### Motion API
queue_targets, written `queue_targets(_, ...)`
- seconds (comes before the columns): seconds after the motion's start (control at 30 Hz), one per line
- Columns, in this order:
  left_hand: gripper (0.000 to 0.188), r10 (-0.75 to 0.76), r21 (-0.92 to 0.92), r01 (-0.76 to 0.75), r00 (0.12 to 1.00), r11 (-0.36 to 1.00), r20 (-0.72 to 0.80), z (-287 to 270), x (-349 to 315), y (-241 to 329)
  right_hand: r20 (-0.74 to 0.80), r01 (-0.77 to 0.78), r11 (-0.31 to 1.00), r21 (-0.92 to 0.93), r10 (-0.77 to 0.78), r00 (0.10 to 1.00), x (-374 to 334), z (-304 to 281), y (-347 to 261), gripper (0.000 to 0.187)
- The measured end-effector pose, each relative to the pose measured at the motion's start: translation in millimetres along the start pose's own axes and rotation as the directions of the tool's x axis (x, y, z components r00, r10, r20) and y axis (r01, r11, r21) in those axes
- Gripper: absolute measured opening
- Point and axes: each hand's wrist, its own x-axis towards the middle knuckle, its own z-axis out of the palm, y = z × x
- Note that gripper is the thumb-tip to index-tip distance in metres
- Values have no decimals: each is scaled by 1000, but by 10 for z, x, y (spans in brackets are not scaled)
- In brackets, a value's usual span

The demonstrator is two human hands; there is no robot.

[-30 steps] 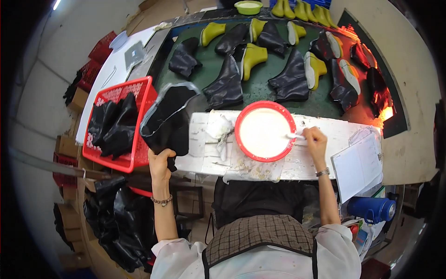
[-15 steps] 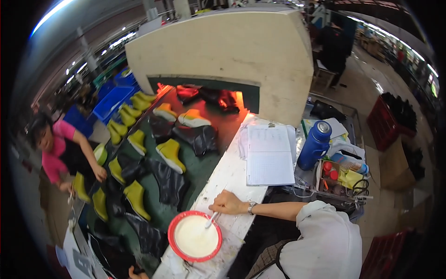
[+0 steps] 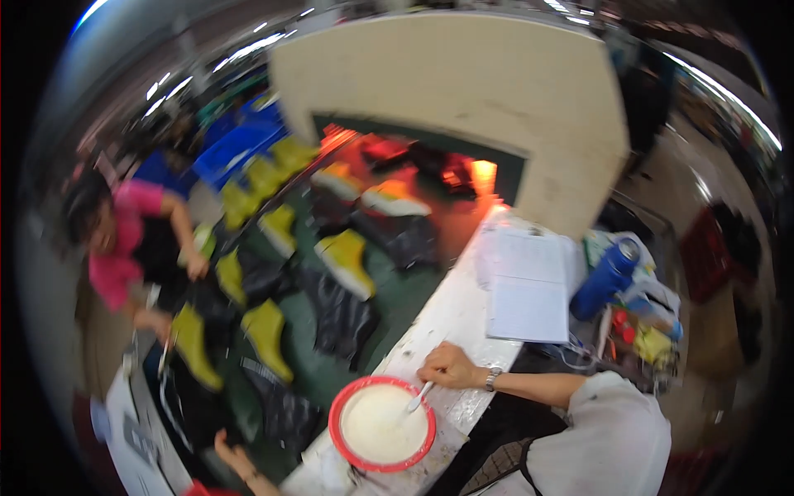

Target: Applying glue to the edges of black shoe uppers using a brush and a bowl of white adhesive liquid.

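My right hand (image 3: pixel 451 366), with a watch at its wrist, is closed around a white-handled tool (image 3: pixel 416 400). The tool's lower end rests in a red-rimmed bowl (image 3: pixel 334 426) of white paste (image 3: pixel 379 426). Near the lower edge, my left hand (image 3: pixel 234 460) reaches over the green belt with its fingers stretched out, beside a black boot (image 3: pixel 285 411). I see nothing in it. Yellow-green wedge soles (image 3: pixel 266 337) and black boots (image 3: pixel 337 310) lie in pairs along the belt (image 3: pixel 314 384).
Ahead stands a beige heating tunnel (image 3: pixel 447 83) with a glowing red mouth. On the white ledge lies an open notebook (image 3: pixel 529 298); a blue flask (image 3: pixel 608 277) stands past it. Across the belt, a co-worker in pink (image 3: pixel 141 202) handles a yellow-green sole (image 3: pixel 194 347).
The view has turned, so the belt and tunnel sit farther right. My left hand has come farther in from the lower edge. My right hand still grips the tool in the bowl.
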Motion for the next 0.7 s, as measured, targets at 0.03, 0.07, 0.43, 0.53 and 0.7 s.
queue_targets(0.03,54,-20,-63,23,999,998,47,73,-56,129,-106,-14,1000,-17,12,994,-17,26,83,29)
queue_targets(0.07,42,-456,-499,436,885,749,89,114,25,316,-204,-17,1000,-17,13,979,-50,43,113,29)
queue_targets(0.43,52,-501,-451,366,835,814,-227,-573,-658,1988,-102,-88,996,28,91,991,26,-131,-15,28)
queue_targets(0.53,48,-284,90,320,917,943,-279,-524,-663,2345,-120,-98,995,30,101,988,3,-159,-18,29)
queue_targets(0.7,50,-47,444,189,950,876,-310,-385,-563,2041,-81,-113,993,19,114,990,-30,-168,-35,36)
